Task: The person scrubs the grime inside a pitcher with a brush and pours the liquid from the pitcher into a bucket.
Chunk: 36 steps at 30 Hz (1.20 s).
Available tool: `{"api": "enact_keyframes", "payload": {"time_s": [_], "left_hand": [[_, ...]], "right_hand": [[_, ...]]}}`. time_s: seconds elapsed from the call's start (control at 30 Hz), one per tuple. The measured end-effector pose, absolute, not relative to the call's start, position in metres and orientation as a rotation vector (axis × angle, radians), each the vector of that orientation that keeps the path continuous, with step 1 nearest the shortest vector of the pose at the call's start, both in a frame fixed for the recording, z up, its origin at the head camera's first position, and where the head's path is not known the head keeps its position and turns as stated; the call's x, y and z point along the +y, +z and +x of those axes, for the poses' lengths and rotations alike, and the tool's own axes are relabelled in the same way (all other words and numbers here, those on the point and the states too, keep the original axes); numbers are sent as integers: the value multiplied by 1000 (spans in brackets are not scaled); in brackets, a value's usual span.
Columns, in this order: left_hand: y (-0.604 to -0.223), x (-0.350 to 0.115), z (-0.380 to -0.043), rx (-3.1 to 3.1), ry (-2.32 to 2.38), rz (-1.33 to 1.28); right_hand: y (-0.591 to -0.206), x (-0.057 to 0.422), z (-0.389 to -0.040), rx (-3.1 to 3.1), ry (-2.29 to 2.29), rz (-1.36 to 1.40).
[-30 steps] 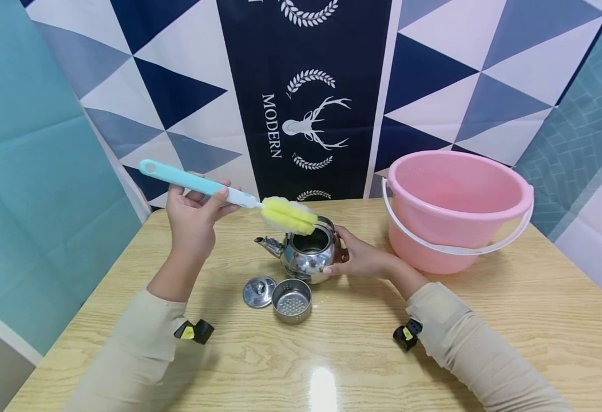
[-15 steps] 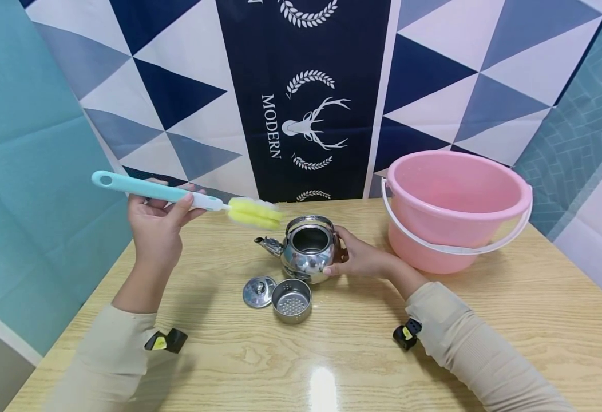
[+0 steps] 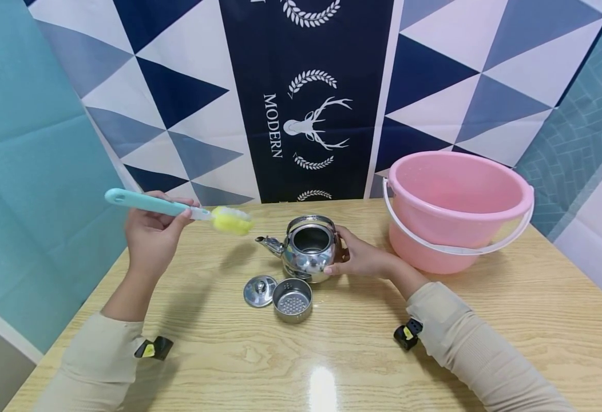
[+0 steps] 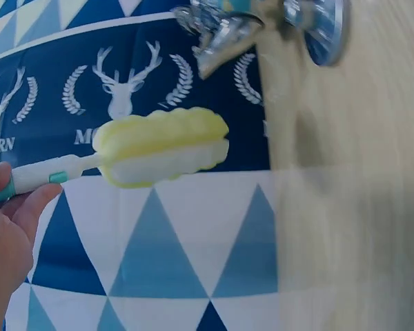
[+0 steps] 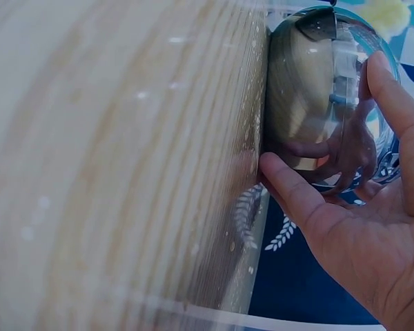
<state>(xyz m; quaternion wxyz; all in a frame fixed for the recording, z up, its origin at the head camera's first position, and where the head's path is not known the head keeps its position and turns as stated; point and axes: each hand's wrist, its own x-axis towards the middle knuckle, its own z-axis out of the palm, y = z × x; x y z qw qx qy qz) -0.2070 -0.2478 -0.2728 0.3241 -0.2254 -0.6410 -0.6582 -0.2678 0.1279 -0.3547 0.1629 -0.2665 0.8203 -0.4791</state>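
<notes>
Brush farther from kettle; in left grip

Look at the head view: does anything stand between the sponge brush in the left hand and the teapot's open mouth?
The spout juts out on that side of the teapot, toward the sponge brush; the left hand could probably pass above it. The handle arches behind the mouth, and nothing visible covers that.
</notes>
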Motion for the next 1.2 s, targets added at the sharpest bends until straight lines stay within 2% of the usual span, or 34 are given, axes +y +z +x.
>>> {"api": "enact_keyframes", "payload": {"time_s": [0.53,0.7,0.97,1.2], "left_hand": [[-323,-242,-224,-2087,-572,-949],[-330,-240,-226,-2089,-441,-1140],[-339,-245,-222,-2186,-398,-1256],[-353,-247,-216,-2339,-148,-1431]], "right_hand": [[-358,129,-269,2328,-1380,-766],[-358,129,-269,2338,-1370,-764],[-355,128,-269,2355,-1349,-758],[-356,128,-269,2343,-1359,-751]]}}
